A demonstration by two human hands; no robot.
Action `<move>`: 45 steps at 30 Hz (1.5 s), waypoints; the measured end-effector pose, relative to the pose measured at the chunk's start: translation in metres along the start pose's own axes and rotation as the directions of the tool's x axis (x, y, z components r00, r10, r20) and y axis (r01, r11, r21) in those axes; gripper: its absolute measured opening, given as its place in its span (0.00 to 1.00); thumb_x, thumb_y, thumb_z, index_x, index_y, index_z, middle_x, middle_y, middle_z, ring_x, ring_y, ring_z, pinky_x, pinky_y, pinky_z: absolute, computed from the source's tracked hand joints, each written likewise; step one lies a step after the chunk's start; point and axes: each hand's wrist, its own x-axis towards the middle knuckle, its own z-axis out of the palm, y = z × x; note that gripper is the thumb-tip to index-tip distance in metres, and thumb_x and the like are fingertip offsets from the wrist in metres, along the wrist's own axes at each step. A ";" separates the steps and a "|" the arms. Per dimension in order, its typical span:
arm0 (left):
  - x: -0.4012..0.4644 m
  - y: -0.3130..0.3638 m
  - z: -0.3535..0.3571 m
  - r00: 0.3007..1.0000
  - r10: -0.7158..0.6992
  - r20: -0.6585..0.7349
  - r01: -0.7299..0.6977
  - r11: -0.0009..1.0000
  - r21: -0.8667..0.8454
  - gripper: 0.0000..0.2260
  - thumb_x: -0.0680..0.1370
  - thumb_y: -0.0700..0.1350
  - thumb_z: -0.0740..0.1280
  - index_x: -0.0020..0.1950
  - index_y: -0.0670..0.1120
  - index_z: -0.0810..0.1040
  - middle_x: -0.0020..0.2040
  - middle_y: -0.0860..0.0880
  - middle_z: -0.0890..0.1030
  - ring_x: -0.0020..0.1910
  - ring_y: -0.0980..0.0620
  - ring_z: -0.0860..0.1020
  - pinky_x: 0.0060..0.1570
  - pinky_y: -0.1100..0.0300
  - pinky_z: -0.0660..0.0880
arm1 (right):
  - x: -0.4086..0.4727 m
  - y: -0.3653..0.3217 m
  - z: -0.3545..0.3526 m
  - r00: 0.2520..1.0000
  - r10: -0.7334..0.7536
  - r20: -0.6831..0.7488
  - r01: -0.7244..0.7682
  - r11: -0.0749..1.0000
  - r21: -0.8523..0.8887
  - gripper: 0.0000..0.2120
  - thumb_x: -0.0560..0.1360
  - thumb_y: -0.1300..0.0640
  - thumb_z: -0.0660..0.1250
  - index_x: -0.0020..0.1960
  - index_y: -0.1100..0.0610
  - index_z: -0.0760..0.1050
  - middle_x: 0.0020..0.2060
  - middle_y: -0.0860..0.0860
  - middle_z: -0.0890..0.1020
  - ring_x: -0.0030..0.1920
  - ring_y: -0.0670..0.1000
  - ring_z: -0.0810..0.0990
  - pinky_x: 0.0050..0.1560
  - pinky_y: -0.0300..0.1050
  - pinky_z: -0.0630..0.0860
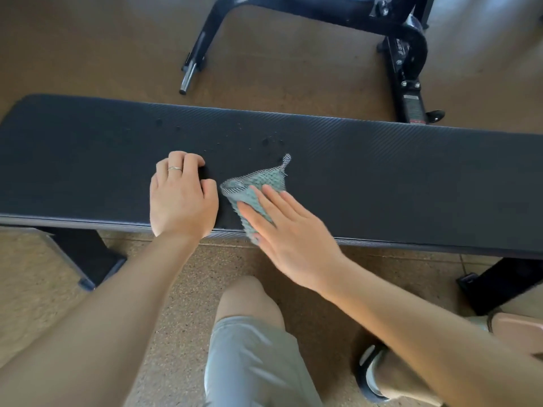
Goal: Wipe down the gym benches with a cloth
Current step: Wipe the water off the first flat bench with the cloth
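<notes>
**Cloth pressed flat on a gym bench, mid-wipe**

A long black padded bench (382,171) ran from side to side across the view, and a person knelt at its near edge, one bare knee and grey shorts showing below it. A small teal cloth (258,183), knobbly in texture with a loose corner sticking up, lay on the bench top close to the near edge, about midway along the pad.

The right hand (282,227) lay on the cloth with its fingers straight and together, palm down, pressing rather than gripping; that flat hold probably spread the pressure so the cloth could slide across the pad. The left hand (180,195) rested on the bench just to the left of the cloth, not touching it, its fingers loosely bent and holding nothing, a ring on one finger. It seemed placed there to steady the person's weight while the other hand worked.

A few dark water droplets (271,141) dotted the pad just beyond the cloth, toward the far edge, so that part likely had not yet been wiped. Beyond the bench stood the black metal frame (408,54) of another machine on a brown floor.
</notes>
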 end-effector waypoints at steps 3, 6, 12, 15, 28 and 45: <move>0.001 -0.001 0.000 1.000 0.002 0.012 -0.002 1.000 -0.008 0.13 0.80 0.44 0.57 0.62 0.46 0.73 0.64 0.46 0.73 0.63 0.41 0.69 0.66 0.46 0.67 | -0.045 0.043 -0.001 0.994 -0.087 0.071 0.095 0.989 -0.112 0.38 0.81 0.60 0.65 0.83 0.53 0.49 0.82 0.58 0.52 0.81 0.58 0.52 0.81 0.55 0.53; -0.001 -0.001 0.002 1.000 0.013 -0.004 -0.013 1.000 -0.003 0.14 0.80 0.45 0.56 0.62 0.45 0.73 0.63 0.45 0.73 0.62 0.40 0.70 0.66 0.46 0.68 | -0.058 0.062 0.001 0.993 -0.091 0.075 0.104 0.978 -0.182 0.43 0.77 0.61 0.72 0.83 0.55 0.49 0.81 0.60 0.56 0.80 0.60 0.57 0.78 0.56 0.57; 0.000 -0.001 0.003 1.000 -0.010 -0.010 0.010 1.000 -0.015 0.14 0.80 0.45 0.55 0.62 0.45 0.73 0.63 0.45 0.73 0.62 0.41 0.69 0.65 0.46 0.67 | 0.017 0.012 0.002 0.989 -0.145 -0.001 0.142 0.976 -0.165 0.31 0.84 0.47 0.58 0.82 0.57 0.54 0.81 0.62 0.58 0.80 0.62 0.58 0.79 0.55 0.52; -0.001 -0.002 0.002 1.000 0.009 -0.011 -0.009 1.000 0.002 0.14 0.80 0.44 0.56 0.63 0.45 0.73 0.63 0.44 0.72 0.61 0.41 0.69 0.65 0.46 0.67 | 0.021 0.013 0.002 0.981 -0.191 -0.016 0.187 0.972 -0.140 0.30 0.85 0.47 0.56 0.83 0.57 0.53 0.81 0.61 0.57 0.81 0.61 0.57 0.80 0.54 0.52; 0.000 -0.005 0.000 0.999 -0.007 -0.037 0.005 0.998 -0.066 0.17 0.80 0.46 0.51 0.62 0.47 0.74 0.62 0.47 0.73 0.60 0.44 0.71 0.60 0.47 0.71 | 0.040 0.014 -0.005 0.917 -0.395 0.057 0.399 0.911 -0.106 0.30 0.83 0.53 0.58 0.82 0.58 0.53 0.81 0.62 0.55 0.81 0.62 0.54 0.79 0.54 0.48; 0.001 0.001 0.000 0.996 -0.068 -0.060 0.064 0.996 -0.066 0.16 0.77 0.44 0.54 0.61 0.47 0.75 0.63 0.49 0.74 0.61 0.45 0.71 0.57 0.48 0.72 | 0.144 0.092 -0.015 0.991 -0.099 0.094 0.087 0.988 0.127 0.26 0.87 0.49 0.44 0.83 0.55 0.53 0.82 0.59 0.53 0.82 0.57 0.50 0.81 0.50 0.45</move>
